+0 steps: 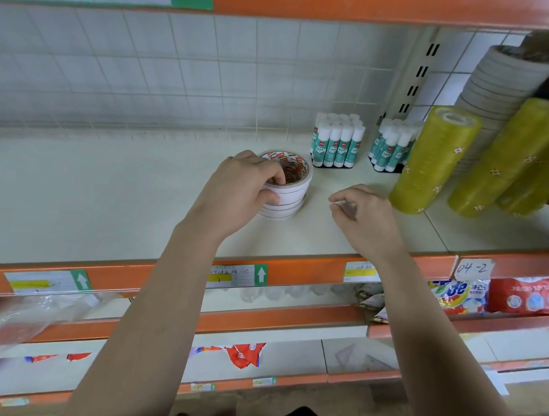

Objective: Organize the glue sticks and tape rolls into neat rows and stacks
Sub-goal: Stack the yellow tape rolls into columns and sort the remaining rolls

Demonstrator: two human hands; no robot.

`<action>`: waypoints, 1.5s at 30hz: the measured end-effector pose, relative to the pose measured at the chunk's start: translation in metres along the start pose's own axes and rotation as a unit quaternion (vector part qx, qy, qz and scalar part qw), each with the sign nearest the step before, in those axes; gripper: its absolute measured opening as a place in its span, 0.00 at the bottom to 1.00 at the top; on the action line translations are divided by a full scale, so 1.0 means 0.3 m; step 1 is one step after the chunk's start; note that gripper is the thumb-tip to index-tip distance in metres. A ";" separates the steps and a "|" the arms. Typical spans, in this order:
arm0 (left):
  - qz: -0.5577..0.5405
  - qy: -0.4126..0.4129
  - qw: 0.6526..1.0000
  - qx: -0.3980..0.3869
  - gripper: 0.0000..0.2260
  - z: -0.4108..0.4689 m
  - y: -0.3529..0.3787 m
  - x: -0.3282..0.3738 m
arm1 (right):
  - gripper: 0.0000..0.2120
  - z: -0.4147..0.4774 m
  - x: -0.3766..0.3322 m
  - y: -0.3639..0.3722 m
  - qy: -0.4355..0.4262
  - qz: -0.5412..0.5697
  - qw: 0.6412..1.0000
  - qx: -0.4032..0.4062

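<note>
A short stack of white double-sided tape rolls (pixel 291 192) stands in the middle of the pale shelf (pixel 108 199). My left hand (pixel 245 187) grips the top rolls, fingers hooked into the core and thumb on the side. My right hand (pixel 362 214) hovers to the right of the stack, fingers loosely curled and holding nothing. Behind stand two packs of glue sticks with white caps and teal labels: one upright (pixel 337 141), one leaning (pixel 392 147). Tall yellow tape stacks (pixel 434 159) (pixel 507 162) lean at the right.
A tall column of grey-white tape rolls (pixel 498 92) leans at the back right. A wire grid (pixel 178 75) backs the shelf. An orange price rail (pixel 295 269) edges the front. Lower shelves hold detergent bags (pixel 459 295) and plastic wrap.
</note>
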State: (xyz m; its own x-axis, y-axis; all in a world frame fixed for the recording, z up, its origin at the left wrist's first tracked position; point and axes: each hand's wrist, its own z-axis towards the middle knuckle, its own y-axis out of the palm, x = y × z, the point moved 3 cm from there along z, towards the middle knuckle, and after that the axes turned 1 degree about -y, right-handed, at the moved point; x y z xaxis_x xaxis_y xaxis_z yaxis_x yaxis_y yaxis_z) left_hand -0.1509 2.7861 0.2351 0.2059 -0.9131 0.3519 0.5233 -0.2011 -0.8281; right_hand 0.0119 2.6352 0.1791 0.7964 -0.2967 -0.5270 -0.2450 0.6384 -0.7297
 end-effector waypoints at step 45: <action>0.057 0.008 0.993 0.106 0.09 -0.074 -0.077 -0.093 | 0.09 0.056 -0.128 -0.032 -0.027 0.041 0.995 0.088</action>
State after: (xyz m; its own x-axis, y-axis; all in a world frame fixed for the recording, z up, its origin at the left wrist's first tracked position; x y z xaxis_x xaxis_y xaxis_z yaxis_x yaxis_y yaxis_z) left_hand -0.1870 2.8084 0.2348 0.2623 -0.9314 0.2525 0.6603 -0.0176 -0.7508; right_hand -0.0071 2.6524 0.2136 0.8073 -0.2021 -0.5544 -0.2144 0.7749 -0.5947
